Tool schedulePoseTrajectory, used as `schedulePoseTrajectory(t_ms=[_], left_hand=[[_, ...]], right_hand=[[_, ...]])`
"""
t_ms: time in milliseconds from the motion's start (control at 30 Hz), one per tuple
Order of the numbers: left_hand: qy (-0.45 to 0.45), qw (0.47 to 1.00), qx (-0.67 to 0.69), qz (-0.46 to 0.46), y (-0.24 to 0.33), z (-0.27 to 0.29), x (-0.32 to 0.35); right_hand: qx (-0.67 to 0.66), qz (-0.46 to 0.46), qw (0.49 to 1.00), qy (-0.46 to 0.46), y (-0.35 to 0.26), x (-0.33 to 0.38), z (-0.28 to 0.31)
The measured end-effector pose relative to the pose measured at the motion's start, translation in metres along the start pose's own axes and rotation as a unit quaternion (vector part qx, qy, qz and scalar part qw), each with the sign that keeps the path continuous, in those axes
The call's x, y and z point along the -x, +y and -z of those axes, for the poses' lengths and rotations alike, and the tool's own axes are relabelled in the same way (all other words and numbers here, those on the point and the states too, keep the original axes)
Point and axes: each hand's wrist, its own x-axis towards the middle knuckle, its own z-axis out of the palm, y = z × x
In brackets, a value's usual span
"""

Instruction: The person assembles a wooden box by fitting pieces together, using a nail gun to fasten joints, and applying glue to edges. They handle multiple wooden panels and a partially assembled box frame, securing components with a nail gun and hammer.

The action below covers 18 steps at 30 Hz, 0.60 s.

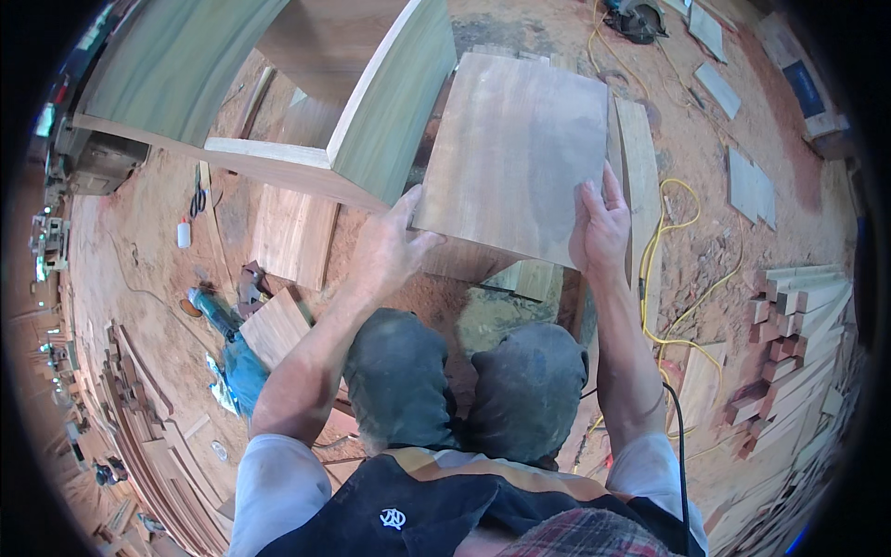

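In front of my knees is a wooden box (520,153) with a smooth, brownish top panel and a darker near side. My left hand (394,246) grips its near left corner, thumb along the near edge and fingers at the left side. At the right edge my right hand (601,223) clasps the box, thumb over the top and fingers along the side. Just left of it stands a larger open wooden cabinet frame (390,111) with greenish side panels. The underside of the box and some of my fingertips are hidden.
On the left lie a teal power tool (218,311), a white bottle (184,234), black-handled scissors (198,200) and long wood strips (148,418). A yellow cord (650,251) winds along the right, beside stacked lumber (789,334). A circular saw (636,19) sits at the far right.
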Motion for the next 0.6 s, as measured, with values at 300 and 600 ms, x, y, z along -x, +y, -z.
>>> schedulePoseTrajectory(t_ms=[300, 600], left_hand=[[0.023, 0.998, -0.04, 0.047, 0.004, -0.006, 0.009], [-0.005, 0.989, -0.054, -0.137, 0.06, -0.025, -0.082]], right_hand=[[0.033, -0.006, 0.999, 0.014, 0.009, -0.009, 0.021], [0.046, 0.023, 0.987, 0.15, -0.028, 0.089, 0.166]])
